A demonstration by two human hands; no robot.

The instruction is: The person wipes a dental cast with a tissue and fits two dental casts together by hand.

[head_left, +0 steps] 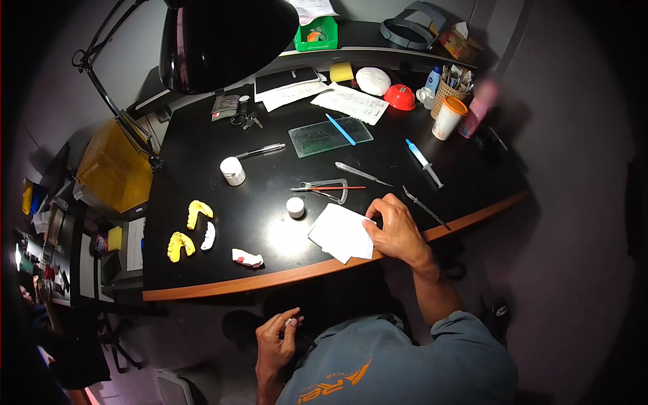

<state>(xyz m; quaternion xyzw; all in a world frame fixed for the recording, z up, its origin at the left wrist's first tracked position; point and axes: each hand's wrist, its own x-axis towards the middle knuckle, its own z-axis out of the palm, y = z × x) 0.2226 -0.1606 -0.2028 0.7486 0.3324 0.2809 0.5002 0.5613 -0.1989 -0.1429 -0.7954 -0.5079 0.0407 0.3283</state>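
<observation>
My right hand [397, 231] is at the right edge of the white paper tissues [339, 233], with thumb and fingertips closed on that edge. Below the table edge, near my body, my left hand [275, 339] has its thumb and fingers pinched together around a tiny whitish piece, too small to name. A small white jar [295, 207] stands just left of the tissues. Behind them lie a fine red-handled brush [337, 188] and a metal caliper gauge [332, 196]. A scalpel [361, 173] and a slim metal instrument [425, 208] lie close to my right hand.
Yellow dental models [181, 246], a white one [208, 236] and a red-and-white one [248, 258] lie at left. A larger white jar [233, 171], a glass slab [314, 140] and a syringe [424, 163] are farther back. A black lamp [223, 44] hangs overhead.
</observation>
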